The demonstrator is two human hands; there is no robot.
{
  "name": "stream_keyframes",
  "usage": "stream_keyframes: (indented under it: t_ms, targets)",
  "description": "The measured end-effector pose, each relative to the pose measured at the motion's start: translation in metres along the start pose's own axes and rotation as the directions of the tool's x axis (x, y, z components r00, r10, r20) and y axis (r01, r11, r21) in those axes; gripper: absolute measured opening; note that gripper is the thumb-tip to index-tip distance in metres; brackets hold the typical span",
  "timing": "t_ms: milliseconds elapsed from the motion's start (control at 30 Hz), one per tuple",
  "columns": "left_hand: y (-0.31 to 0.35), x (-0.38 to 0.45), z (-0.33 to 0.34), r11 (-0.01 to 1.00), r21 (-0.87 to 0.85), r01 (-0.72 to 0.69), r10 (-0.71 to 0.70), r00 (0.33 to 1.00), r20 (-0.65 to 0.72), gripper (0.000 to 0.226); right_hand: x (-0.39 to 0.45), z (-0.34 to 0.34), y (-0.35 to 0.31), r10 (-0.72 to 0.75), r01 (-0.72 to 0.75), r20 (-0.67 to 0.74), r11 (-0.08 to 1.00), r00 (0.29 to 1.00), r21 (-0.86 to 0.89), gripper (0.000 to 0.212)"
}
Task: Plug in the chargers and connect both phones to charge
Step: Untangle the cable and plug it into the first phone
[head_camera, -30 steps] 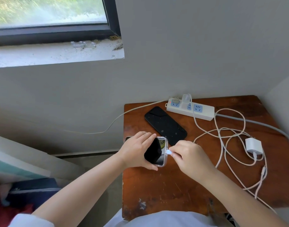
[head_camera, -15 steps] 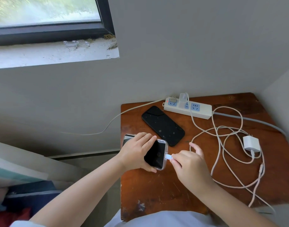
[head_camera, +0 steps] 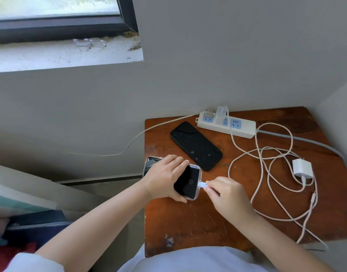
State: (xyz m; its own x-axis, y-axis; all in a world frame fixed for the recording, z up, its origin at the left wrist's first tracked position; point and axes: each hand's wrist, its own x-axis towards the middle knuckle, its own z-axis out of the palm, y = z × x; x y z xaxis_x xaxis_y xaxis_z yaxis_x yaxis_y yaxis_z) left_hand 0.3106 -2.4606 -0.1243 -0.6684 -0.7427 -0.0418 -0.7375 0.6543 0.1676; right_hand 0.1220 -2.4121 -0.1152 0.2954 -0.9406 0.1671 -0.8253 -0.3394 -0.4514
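Observation:
My left hand (head_camera: 164, 178) grips a phone in a clear case (head_camera: 188, 183) at the left edge of the wooden table (head_camera: 198, 222). My right hand (head_camera: 225, 193) pinches a white cable plug (head_camera: 201, 184) seated at the phone's right end. A second, black phone (head_camera: 196, 145) lies flat behind, untouched. At the back stands a white power strip (head_camera: 225, 123) with one white charger (head_camera: 221, 112) plugged in. Another white charger (head_camera: 302, 168) lies loose at the right among tangled white cables (head_camera: 267, 173).
The table stands in a corner, with walls behind and to the right. A grey cord (head_camera: 306, 141) runs off the strip to the right, a beige cord (head_camera: 129, 144) off the left edge. A windowsill (head_camera: 60, 55) is above left; bags lie on the floor at lower left.
My right hand has brought the plug against the cased phone's end; it now sits in the port and the screen shows a faint round icon. My left hand keeps its hold.

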Motion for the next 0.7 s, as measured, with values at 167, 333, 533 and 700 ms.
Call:
stream_keyframes:
  t_ms: [167, 333, 533, 700]
  targets:
    - [-0.013, 0.014, 0.009, 0.992, 0.057, -0.111, 0.096, 0.973, 0.208, 0.090, -0.003, 0.010, 0.005, 0.157, -0.166, 0.253, 0.986, 0.955, 0.016, 0.015]
    - [-0.012, 0.032, 0.019, 0.942, 0.130, -0.309, 0.212, 0.849, 0.484, 0.092, -0.003, 0.019, 0.022, 0.245, -0.216, 0.438, 0.970, 0.865, -0.115, 0.033]
    - [-0.009, 0.037, 0.019, 0.891, 0.095, -0.444, 0.295, 0.725, 0.622, 0.088, -0.009, 0.031, 0.046, 0.369, -0.292, 0.334, 0.921, 0.867, -0.259, 0.042]
    - [-0.012, 0.037, 0.010, 0.815, 0.098, -0.572, 0.370, 0.642, 0.672, 0.088, -0.015, 0.041, 0.052, 0.327, -0.239, 0.341, 0.931, 0.881, -0.274, 0.048]
